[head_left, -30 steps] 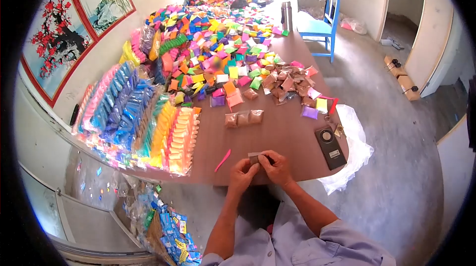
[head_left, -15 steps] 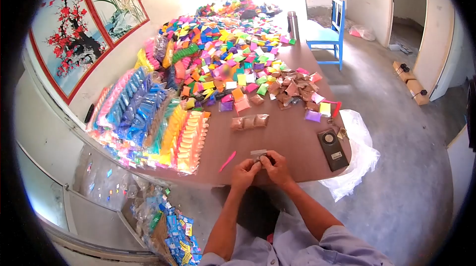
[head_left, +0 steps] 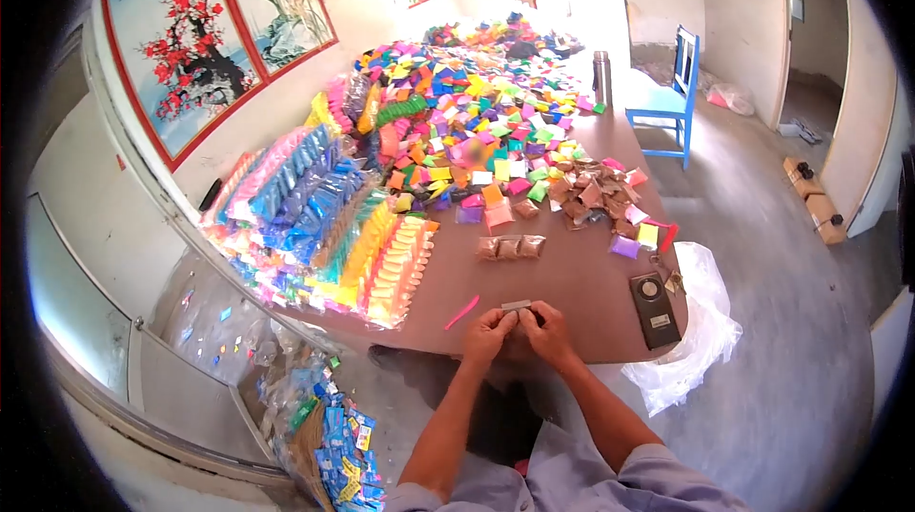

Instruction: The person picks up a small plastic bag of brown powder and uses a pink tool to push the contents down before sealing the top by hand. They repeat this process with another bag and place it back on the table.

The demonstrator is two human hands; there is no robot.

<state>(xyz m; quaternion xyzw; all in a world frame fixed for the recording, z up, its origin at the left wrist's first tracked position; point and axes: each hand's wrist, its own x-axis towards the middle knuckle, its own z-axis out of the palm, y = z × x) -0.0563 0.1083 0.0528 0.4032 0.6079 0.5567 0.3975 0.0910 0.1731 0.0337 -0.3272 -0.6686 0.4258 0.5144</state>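
Head: left hand (head_left: 488,337), right hand (head_left: 549,332) (on packet (head_left: 516,305))

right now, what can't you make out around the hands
- Small packet: head view, mostly covered by the left hand and right hand.
- Black device: head view, markings too small to read.
- Patch in the coloured packets: head view, blurred out.

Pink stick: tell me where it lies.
Head view: the pink stick lies on the brown table near its front edge, just left of the left hand.
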